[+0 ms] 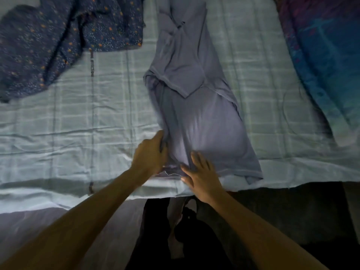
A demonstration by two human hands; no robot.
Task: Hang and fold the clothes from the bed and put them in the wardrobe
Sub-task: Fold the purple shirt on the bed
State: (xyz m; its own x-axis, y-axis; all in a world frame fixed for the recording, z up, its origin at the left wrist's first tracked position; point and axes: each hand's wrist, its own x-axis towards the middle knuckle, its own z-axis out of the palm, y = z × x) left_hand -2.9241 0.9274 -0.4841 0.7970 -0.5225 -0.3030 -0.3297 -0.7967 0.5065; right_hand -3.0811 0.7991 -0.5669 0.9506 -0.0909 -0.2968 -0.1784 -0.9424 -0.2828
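Count, clothing: three pieces on the bed; one lavender garment, one navy dotted-print garment, one blue-and-purple printed cloth.
Count, hands: two, both at the near end of the lavender garment.
Bed (78, 117): covered by a pale checked sheet, creased, its near edge running across the lower part of the view.
Lavender garment (196, 114): centre of the bed, folded lengthwise into a narrow strip running from the near edge towards the far side, leaning slightly left at the far end; a sleeve is folded in over the body about halfway along; the hem lies at the near edge of the bed.
Navy dotted-print garment (48, 45): far left, crumpled and unfolded, apart from the lavender piece.
Blue-and-purple printed cloth (323, 55): right side, lying loose, apart from the lavender piece.
Left hand (153, 152): grip curled, fingers closed round the near left edge of the lavender garment, fabric bunched under them; slightly blurred.
Right hand (202, 175): grip spread, fingers straight and parted, palm down, pressing flat on the hem just right of the left hand.
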